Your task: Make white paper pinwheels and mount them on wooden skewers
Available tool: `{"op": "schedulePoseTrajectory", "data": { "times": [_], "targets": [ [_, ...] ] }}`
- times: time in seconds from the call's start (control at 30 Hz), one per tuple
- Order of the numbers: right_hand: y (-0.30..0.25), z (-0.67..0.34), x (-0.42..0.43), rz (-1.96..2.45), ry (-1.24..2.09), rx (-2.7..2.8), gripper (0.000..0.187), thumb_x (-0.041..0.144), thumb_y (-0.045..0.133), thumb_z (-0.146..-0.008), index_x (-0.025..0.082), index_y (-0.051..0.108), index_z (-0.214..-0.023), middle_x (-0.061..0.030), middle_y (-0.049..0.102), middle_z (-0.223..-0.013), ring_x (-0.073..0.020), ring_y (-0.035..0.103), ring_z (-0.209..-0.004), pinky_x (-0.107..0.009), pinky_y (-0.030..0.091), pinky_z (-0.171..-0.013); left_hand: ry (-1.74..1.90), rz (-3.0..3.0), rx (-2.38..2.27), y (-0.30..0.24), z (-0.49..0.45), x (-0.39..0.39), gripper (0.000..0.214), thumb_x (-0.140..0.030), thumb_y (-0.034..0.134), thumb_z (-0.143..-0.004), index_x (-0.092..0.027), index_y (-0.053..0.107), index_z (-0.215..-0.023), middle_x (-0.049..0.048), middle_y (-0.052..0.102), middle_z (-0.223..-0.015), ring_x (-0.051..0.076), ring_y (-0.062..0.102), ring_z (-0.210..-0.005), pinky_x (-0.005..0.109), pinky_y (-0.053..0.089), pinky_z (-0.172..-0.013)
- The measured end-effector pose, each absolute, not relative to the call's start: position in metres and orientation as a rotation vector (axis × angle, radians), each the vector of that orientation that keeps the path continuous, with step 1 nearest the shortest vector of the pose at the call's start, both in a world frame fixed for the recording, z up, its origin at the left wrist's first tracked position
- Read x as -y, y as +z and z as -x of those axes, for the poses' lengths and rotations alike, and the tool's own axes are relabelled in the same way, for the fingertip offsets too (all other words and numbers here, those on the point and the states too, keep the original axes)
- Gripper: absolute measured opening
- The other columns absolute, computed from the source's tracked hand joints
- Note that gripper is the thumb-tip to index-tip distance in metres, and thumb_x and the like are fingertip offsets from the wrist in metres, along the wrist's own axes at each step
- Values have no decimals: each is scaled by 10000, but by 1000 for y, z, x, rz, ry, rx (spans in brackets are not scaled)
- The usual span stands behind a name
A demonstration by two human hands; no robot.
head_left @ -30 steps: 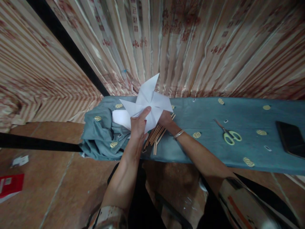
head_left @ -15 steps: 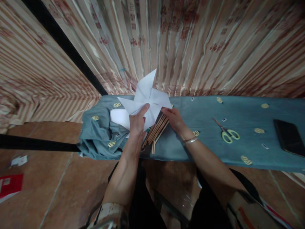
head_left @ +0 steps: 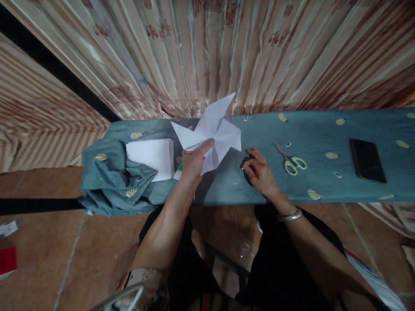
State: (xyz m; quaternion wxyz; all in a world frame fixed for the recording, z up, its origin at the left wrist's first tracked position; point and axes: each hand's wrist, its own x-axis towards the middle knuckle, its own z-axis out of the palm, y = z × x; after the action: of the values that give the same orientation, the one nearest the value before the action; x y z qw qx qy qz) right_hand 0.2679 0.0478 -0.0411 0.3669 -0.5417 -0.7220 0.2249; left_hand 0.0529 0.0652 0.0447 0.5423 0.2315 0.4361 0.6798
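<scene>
My left hand (head_left: pixel 195 163) is closed on a white paper pinwheel (head_left: pixel 218 129), its thumb pressed near the centre. The pinwheel is held above the cloth, blades spread and pointed. To its right, my right hand (head_left: pixel 261 176) hovers low over the cloth with curled fingers. A tiny bright speck shows at its fingertips, too small to name. Right of that hand lie scissors (head_left: pixel 292 163) with light green handles. A stack of white paper (head_left: pixel 155 157) rests left of the pinwheel, partly covered by a fold of cloth. The wooden sticks are almost wholly hidden behind my left hand and the pinwheel.
A grey-green cloth with yellow pineapple prints (head_left: pixel 324 181) covers the narrow surface. Toward its right end lies a black phone (head_left: pixel 368 160). Striped curtains (head_left: pixel 207 56) hang behind. Dark bars (head_left: pixel 39 204) stand at the left, and a red item (head_left: pixel 7 261) is on the floor.
My right hand has moved away from the pinwheel to the right, over the cloth. The view has shifted right, and the sticks seen before are now mostly hidden. My left hand keeps the pinwheel.
</scene>
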Motion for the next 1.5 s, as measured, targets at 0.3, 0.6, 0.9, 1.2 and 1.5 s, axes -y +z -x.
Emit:
{"op": "schedulePoseTrajectory", "data": {
  "times": [0.3, 0.6, 0.9, 1.2, 1.5],
  "targets": [
    [-45, -295, -42, 1476, 356, 1876, 162, 348, 553, -898, 239, 656, -836, -104, 590, -1371, -307, 425, -1398, -587, 335, -1150, 1561, -617, -1025, 35, -75, -68, 443, -273, 886, -534, -135, 759, -935, 84, 779, -900, 299, 720, -1004, 437, 557, -962],
    [-32, -281, -34, 1434, 332, 1897, 170, 362, 606, -890, 212, 684, -869, -131, 592, -1365, -310, 450, -1378, -553, 383, -1128, 1523, -636, -1067, 28, -75, -69, 452, -294, 886, -520, -137, 765, -927, 74, 780, -898, 288, 726, -968, 430, 565, -924],
    [-39, -273, -36, 1447, 348, 1924, 146, 298, 572, -889, 214, 675, -828, -133, 622, -1326, -304, 465, -1368, -549, 382, -1126, 1506, -635, -1111, 27, -74, -68, 415, -298, 884, -505, -135, 762, -867, 73, 780, -885, 259, 727, -936, 397, 562, -900],
    [-44, -289, -37, 1489, 490, 1780, 154, 349, 606, -851, 244, 715, -823, -103, 627, -1329, -296, 483, -1352, -543, 350, -1139, 1488, -633, -1115, 28, -74, -69, 397, -302, 886, -495, -144, 758, -837, 63, 777, -883, 257, 721, -943, 393, 555, -902],
    [-47, -303, -35, 1521, 554, 1725, 158, 365, 635, -830, 251, 744, -833, -81, 615, -1350, -304, 461, -1371, -556, 315, -1156, 1496, -658, -1102, 24, -74, -70, 390, -311, 894, -482, -161, 758, -815, 58, 778, -886, 256, 719, -942, 399, 556, -899]
  ]
}}
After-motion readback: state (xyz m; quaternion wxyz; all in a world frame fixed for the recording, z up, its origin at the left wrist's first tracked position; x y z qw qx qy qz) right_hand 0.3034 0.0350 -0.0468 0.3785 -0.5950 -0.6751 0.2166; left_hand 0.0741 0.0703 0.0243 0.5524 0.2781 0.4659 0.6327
